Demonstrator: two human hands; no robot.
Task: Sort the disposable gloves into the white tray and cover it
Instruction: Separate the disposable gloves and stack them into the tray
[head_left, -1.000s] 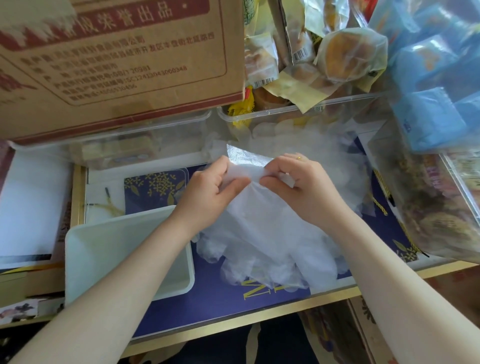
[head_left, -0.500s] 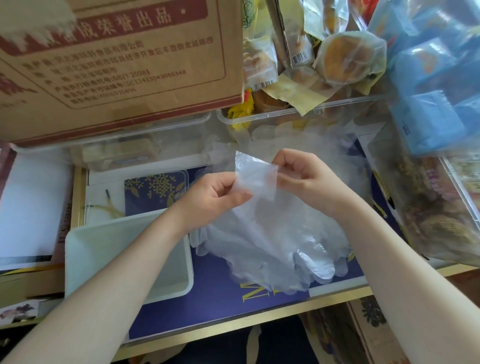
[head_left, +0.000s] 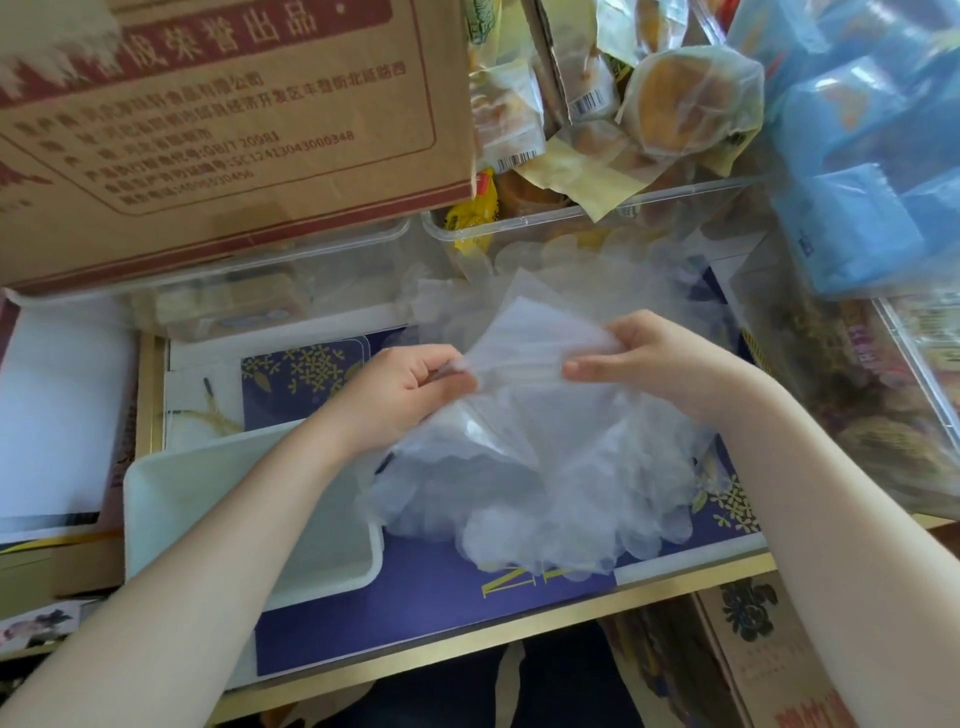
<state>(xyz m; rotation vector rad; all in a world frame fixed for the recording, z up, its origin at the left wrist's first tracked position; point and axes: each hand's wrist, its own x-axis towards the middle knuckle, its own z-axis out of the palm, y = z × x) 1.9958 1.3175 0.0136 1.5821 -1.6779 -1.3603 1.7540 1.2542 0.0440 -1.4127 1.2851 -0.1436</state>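
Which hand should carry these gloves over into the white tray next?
Probably the left hand. It already pinches the bundle of gloves, and the white tray lies directly under the left forearm. The right hand holds the bundle's far edge, farther from the tray.

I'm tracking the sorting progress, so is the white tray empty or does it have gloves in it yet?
Empty as far as visible: the white tray shows a bare floor, partly hidden by the left forearm. The gloves lie bunched beside it on the mat.
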